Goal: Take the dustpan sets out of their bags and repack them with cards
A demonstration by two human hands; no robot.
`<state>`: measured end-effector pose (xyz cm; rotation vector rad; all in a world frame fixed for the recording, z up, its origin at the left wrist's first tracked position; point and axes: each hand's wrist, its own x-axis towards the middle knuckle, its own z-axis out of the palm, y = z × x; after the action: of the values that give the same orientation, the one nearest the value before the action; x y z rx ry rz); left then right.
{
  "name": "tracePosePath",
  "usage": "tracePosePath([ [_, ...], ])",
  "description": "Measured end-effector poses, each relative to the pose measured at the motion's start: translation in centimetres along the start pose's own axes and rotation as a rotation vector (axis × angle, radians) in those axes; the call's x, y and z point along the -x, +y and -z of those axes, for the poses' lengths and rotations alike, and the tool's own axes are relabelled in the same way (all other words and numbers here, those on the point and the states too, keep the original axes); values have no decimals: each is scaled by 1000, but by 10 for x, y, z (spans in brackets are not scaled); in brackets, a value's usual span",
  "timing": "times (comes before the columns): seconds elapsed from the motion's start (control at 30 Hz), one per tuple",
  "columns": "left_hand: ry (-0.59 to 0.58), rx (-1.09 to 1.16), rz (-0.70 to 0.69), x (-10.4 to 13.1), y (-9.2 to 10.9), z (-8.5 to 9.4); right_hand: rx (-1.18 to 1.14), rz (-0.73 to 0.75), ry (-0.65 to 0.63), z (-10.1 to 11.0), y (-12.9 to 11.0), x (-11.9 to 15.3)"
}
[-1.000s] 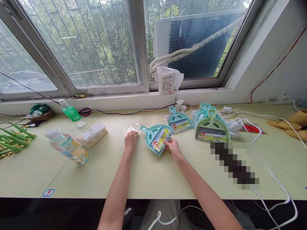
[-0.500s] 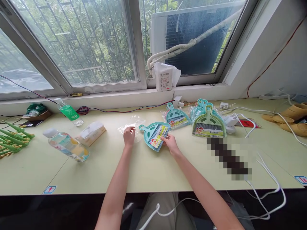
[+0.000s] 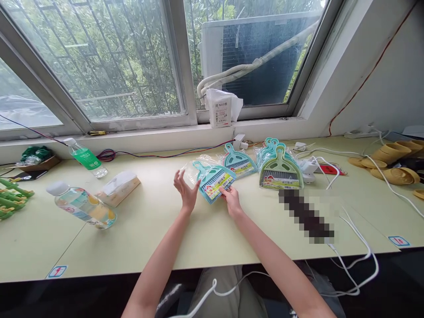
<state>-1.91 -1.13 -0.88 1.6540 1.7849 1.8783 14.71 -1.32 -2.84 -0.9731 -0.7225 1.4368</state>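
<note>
As the right hand (image 3: 232, 202) pinched the dustpan set (image 3: 216, 178) mid-table (image 3: 132, 238), the left hand (image 3: 187, 195) spread half-open beside clear plastic (image 3: 189, 171), apparently a steadying step calling for a closer left-hand grip.

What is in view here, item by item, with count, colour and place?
held dustpan: one, teal, right hand
loose dustpan: one, teal, behind it
dustpan stack: count unclear, green in front, teal behind
film: clear, by left hand
bottles: two, clear, table left
tissues: one pack, beige, beside bottles
stems: several, green, far left
box: one, brown, back left
pack: one, white, sill
tool: one, yellow-black, sill
tan pieces: several, far right
cables: several, mostly white, right
labels: two, blue-edged, table front
table: one, pale yellow-green
windows: grey-framed, behind
blurred patch: one, dark, right
left hand: one, held dustpan's left edge
right hand: one, gripping held dustpan
</note>
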Motion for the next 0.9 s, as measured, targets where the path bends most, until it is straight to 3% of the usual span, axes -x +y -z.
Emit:
tracePosePath([
  [0.07, 85, 212, 238, -2, -1, -1, -9, 16, -12, -1, -2, 1],
  [0.1, 41, 350, 375, -4, -2, -1, -13, 22, -24, -2, -3, 1],
  [0.17, -192, 629, 607, -7, -5, -1, -17, 36, -47, -5, -4, 3],
  [0.23, -435, 812, 723, -8, -5, -3, -18, 51, -62, -7, -4, 5],
  [0.3, -551, 875, 765, -4, 0, -5, -22, 72, -50, -8, -4, 5],
  [0.47, -717, 904, 796, 11, 15, -15, -60, 131, 73, -4, -3, 0],
  [0.67, -688, 888, 776, 16, 18, -18, -35, 165, 93, -2, 0, -5],
  [0.83, -927, 874, 765, 24, 18, -18, 53, 231, 182, 2, -1, -8],
  [0.9, -959, 913, 792, 25, 17, -22, 51, 252, 187, 3, -4, -8],
])
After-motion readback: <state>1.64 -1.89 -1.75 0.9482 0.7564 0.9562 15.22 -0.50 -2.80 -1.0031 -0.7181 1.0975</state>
